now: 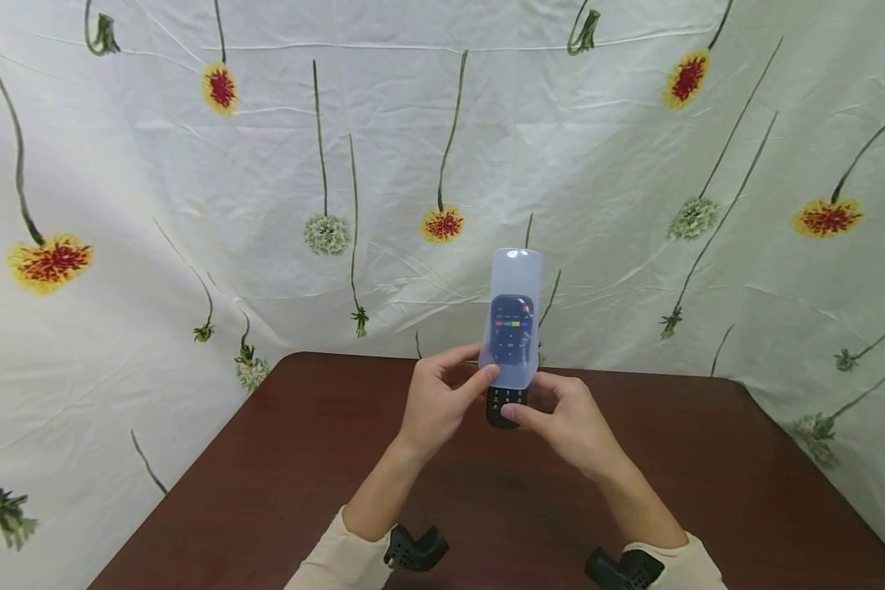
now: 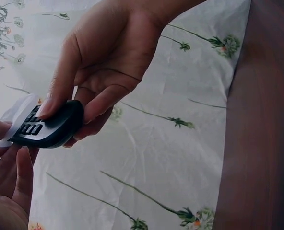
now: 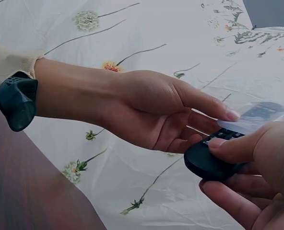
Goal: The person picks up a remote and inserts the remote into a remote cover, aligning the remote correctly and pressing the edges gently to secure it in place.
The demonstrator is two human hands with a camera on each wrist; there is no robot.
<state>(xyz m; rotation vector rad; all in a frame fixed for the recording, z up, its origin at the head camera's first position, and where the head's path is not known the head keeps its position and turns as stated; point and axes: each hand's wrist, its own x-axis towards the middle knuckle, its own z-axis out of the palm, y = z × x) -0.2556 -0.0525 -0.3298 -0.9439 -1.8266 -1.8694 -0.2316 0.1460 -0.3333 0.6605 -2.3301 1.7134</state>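
Note:
A black remote control (image 1: 508, 407) with coloured buttons stands upright, most of it inside a translucent plastic sleeve (image 1: 516, 274). Its lower keypad end sticks out of the sleeve's open bottom. My left hand (image 1: 440, 399) pinches the sleeve near that opening, thumb on the front. With the right hand (image 1: 577, 422) I grip the bare end of the remote, the thumb lying on its buttons. In the left wrist view, the right thumb presses the keypad (image 2: 34, 125) while the fingers support the back. The sleeve's upper part, above the remote, holds nothing.
Below the hands lies a dark brown table (image 1: 324, 459). A white cloth (image 1: 383, 270) with printed flowers hangs behind and around it. A black wrist device (image 1: 416, 549) sits on the left sleeve cuff, and another device (image 1: 623, 569) on the right.

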